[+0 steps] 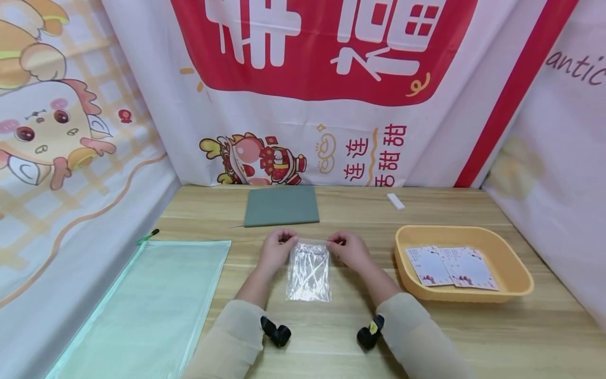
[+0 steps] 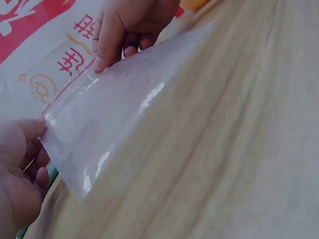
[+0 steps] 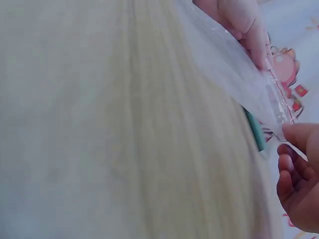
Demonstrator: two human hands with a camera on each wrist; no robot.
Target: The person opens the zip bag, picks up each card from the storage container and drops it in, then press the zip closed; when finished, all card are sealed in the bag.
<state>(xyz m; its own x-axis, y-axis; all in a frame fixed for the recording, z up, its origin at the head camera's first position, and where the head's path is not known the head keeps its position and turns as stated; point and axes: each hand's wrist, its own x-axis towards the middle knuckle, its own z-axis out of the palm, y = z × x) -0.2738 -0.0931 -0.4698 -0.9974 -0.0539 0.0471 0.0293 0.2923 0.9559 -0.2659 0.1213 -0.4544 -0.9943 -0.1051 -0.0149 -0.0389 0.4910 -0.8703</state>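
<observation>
A small clear zip-lock bag (image 1: 309, 273) hangs between both hands at the middle of the table. My left hand (image 1: 276, 247) pinches its upper left corner between thumb and fingers. At the upper right corner, my right hand (image 1: 349, 249) pinches the same top edge. In the left wrist view the bag (image 2: 119, 104) is stretched flat, and a thin red line runs along its top edge between the two hands. Glare streaks cross the plastic, and no contents show inside it. The right wrist view shows the bag (image 3: 234, 64) slanting above the wooden tabletop.
A grey-green notebook (image 1: 282, 206) lies behind the hands, a small white block (image 1: 395, 201) at the back right. On the right, a yellow basket (image 1: 516, 281) holds printed cards (image 1: 450, 267). A pale green mesh zip pouch (image 1: 147, 300) lies at left. Printed cloth surrounds the table.
</observation>
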